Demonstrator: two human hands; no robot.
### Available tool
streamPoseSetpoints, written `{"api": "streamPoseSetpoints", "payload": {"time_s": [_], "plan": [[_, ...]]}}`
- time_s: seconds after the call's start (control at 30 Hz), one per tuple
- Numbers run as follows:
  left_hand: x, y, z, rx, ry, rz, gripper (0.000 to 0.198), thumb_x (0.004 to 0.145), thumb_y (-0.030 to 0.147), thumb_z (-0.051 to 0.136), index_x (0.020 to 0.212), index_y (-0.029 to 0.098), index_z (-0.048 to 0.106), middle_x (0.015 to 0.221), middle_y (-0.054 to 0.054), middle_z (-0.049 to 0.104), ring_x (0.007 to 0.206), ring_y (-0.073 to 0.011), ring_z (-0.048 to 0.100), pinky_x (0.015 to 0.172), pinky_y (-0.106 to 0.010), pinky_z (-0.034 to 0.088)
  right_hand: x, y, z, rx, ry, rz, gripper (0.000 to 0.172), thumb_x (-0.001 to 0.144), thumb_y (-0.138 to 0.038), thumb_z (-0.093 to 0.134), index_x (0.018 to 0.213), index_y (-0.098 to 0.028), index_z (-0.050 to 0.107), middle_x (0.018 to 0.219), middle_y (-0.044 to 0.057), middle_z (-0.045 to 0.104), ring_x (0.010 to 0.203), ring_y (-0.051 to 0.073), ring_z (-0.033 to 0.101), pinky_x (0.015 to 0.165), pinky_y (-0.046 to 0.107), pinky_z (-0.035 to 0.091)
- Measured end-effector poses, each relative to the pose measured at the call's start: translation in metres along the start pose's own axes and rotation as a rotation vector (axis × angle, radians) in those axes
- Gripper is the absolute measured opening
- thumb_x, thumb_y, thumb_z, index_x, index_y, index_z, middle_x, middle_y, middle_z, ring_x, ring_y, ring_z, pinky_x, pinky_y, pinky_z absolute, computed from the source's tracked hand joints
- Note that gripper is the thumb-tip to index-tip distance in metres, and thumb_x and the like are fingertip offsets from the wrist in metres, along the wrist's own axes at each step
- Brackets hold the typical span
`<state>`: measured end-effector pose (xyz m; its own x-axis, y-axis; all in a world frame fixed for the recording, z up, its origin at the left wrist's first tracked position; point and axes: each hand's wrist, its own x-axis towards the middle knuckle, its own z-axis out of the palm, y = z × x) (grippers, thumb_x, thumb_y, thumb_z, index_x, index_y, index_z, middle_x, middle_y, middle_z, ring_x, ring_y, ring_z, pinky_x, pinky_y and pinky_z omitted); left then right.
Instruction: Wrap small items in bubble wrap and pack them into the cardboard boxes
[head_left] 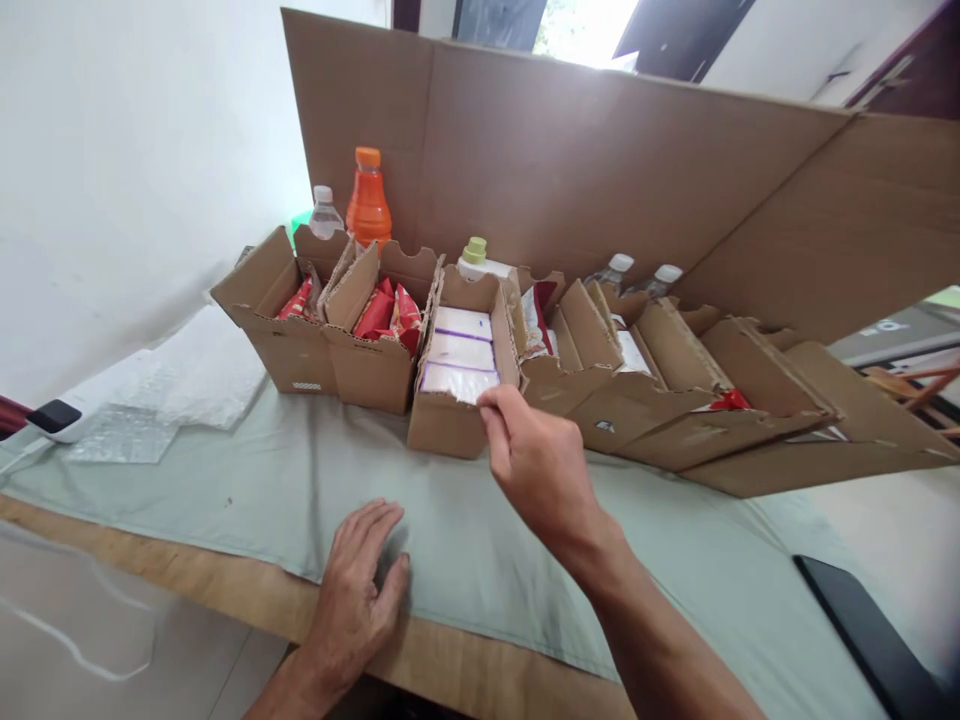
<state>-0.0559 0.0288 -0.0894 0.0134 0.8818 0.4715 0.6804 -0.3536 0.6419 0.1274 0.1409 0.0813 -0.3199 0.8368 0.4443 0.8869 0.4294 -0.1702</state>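
My right hand (536, 465) reaches forward to an open cardboard box (444, 425) in the middle of a row. Its fingers curl at the box's near right corner, touching the nearest of three white packets (456, 380) inside. Whether it grips that packet is hidden by the fingers. Resting flat on the green cloth (247, 490) near the table's front edge, my left hand (358, 590) has its fingers spread and holds nothing.
Two boxes of red packets (386, 312) stand left of the white-packet box; more open boxes (660, 400) lean to the right. An orange bottle (368, 200) and small water bottles stand behind. A big cardboard sheet (600, 170) walls the back. A dark device (862, 625) lies right.
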Motion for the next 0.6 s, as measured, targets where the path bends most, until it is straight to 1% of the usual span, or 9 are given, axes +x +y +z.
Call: {"api": "streamPoseSetpoints", "payload": {"time_s": [0.13,0.23,0.3,0.33,0.4,0.47,0.5,0.53,0.6], "plan": [[-0.001,0.003,-0.008,-0.016,0.036,-0.052,0.040,0.098,0.020,0.053,0.137,0.023,0.057,0.137,-0.014,0.066,0.129,-0.0317,0.062,0.098,-0.050,0.061,-0.072,0.003,-0.033,0.170,0.065,-0.173,0.021,0.101,-0.009,0.044,0.102,-0.021,0.062,0.069,-0.001,0.067,0.055,0.014,0.063,0.056,0.026,0.041],[-0.002,0.011,-0.015,-0.071,0.024,-0.152,0.042,0.099,0.025,0.054,0.140,0.024,0.055,0.142,-0.015,0.063,0.130,-0.0319,0.063,0.074,-0.037,0.066,-0.130,0.029,-0.061,0.225,0.027,-0.186,0.026,0.101,-0.010,0.046,0.118,-0.025,0.060,0.083,0.000,0.074,0.064,0.015,0.070,0.061,0.025,0.050],[-0.002,0.017,-0.019,-0.121,-0.008,-0.235,0.044,0.099,0.030,0.055,0.143,0.026,0.054,0.145,-0.014,0.061,0.130,-0.0323,0.063,0.061,-0.030,0.064,-0.165,0.059,-0.075,0.166,0.035,-0.085,0.022,0.102,-0.020,0.051,0.118,-0.030,0.063,0.087,0.000,0.077,0.070,0.017,0.074,0.063,0.026,0.055],[-0.002,0.021,-0.020,-0.137,-0.026,-0.269,0.046,0.098,0.031,0.055,0.144,0.027,0.053,0.147,-0.014,0.060,0.131,-0.0323,0.062,0.063,-0.030,0.065,-0.181,0.075,-0.079,0.123,0.077,0.015,0.018,0.102,-0.028,0.054,0.114,-0.033,0.067,0.088,0.000,0.078,0.073,0.020,0.075,0.065,0.028,0.058],[-0.001,0.027,-0.019,-0.164,-0.049,-0.296,0.050,0.097,0.033,0.058,0.147,0.028,0.051,0.148,-0.012,0.060,0.131,-0.0326,0.062,0.083,-0.040,0.066,-0.210,0.104,-0.084,0.093,0.195,0.295,0.017,0.099,-0.042,0.060,0.108,-0.036,0.072,0.090,0.002,0.079,0.076,0.026,0.077,0.069,0.037,0.062],[0.000,0.030,-0.015,-0.215,-0.063,-0.303,0.057,0.096,0.035,0.060,0.151,0.029,0.046,0.150,-0.012,0.058,0.132,-0.0334,0.062,0.104,-0.053,0.058,-0.236,0.126,-0.085,0.207,0.343,0.582,0.028,0.093,-0.051,0.066,0.117,-0.038,0.073,0.099,0.006,0.080,0.081,0.032,0.077,0.073,0.047,0.064],[0.000,0.031,-0.013,-0.257,-0.077,-0.311,0.061,0.095,0.036,0.061,0.153,0.030,0.044,0.152,-0.013,0.056,0.133,-0.0342,0.061,0.109,-0.056,0.054,-0.247,0.133,-0.084,0.298,0.399,0.674,0.037,0.090,-0.053,0.069,0.124,-0.038,0.071,0.105,0.008,0.079,0.085,0.034,0.077,0.075,0.050,0.065],[-0.001,0.032,-0.010,-0.303,-0.094,-0.323,0.065,0.095,0.038,0.062,0.155,0.030,0.041,0.155,-0.014,0.053,0.135,-0.0355,0.059,0.111,-0.058,0.052,-0.258,0.137,-0.083,0.382,0.406,0.718,0.045,0.088,-0.054,0.071,0.130,-0.038,0.068,0.113,0.009,0.078,0.092,0.036,0.077,0.077,0.052,0.066],[-0.005,0.032,-0.004,-0.385,-0.148,-0.360,0.070,0.093,0.042,0.064,0.158,0.029,0.038,0.160,-0.015,0.048,0.138,-0.0382,0.057,0.111,-0.059,0.052,-0.277,0.137,-0.076,0.464,0.284,0.700,0.054,0.084,-0.055,0.073,0.135,-0.036,0.067,0.122,0.010,0.076,0.105,0.038,0.075,0.081,0.051,0.067]]}}
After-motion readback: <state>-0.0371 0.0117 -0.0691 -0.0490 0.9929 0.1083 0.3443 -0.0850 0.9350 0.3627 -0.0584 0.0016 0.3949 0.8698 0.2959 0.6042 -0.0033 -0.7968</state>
